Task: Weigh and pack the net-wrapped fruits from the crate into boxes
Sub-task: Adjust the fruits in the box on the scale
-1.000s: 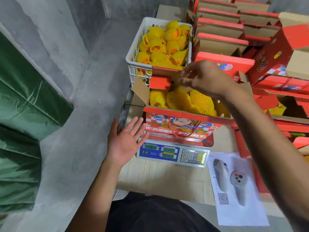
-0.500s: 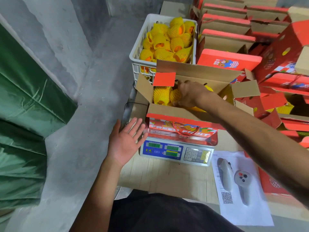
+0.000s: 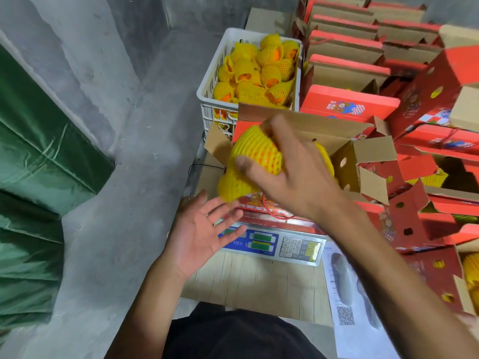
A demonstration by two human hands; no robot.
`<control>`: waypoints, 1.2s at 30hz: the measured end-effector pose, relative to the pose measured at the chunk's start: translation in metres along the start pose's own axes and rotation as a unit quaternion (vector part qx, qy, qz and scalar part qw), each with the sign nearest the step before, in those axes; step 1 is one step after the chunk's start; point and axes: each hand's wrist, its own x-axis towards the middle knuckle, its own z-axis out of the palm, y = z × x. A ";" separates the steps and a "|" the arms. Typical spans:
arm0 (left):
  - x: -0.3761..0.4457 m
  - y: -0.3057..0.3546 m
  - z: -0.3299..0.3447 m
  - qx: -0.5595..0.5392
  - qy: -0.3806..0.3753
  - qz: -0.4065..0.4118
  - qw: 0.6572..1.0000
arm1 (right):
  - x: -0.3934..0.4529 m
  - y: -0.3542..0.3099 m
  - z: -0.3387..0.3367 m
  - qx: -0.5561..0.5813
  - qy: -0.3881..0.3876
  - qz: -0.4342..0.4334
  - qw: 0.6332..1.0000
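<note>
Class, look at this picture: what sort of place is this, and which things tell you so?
Probably a fruit packing room or storeroom: a white crate of net-wrapped fruits, stacks of red printed boxes, and an electronic scale on the table.

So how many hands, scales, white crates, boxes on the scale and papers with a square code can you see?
Hands: 2, left hand empty, right hand holding fruit
Scale: 1
White crate: 1
Box on the scale: 1
Paper with a code: 1
Total: 6
</note>
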 end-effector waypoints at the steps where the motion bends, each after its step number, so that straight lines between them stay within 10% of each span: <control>1: -0.004 0.000 0.005 -0.014 -0.015 -0.004 1.000 | -0.010 -0.008 0.008 0.013 -0.042 -0.012 0.999; 9: -0.011 -0.017 -0.006 -0.063 0.048 -0.053 0.995 | -0.053 -0.009 0.080 -0.150 -0.217 -0.069 0.962; 19: -0.031 -0.007 -0.025 -0.126 0.071 -0.028 0.989 | -0.043 -0.006 0.065 -0.001 -0.021 -0.106 0.994; 30: -0.029 -0.021 -0.037 -0.192 0.141 -0.004 0.971 | 0.022 0.063 -0.016 -0.127 -0.223 0.168 0.952; 36: -0.028 -0.025 -0.041 -0.221 0.123 0.011 0.967 | 0.037 0.102 -0.013 -0.229 -0.193 0.272 0.915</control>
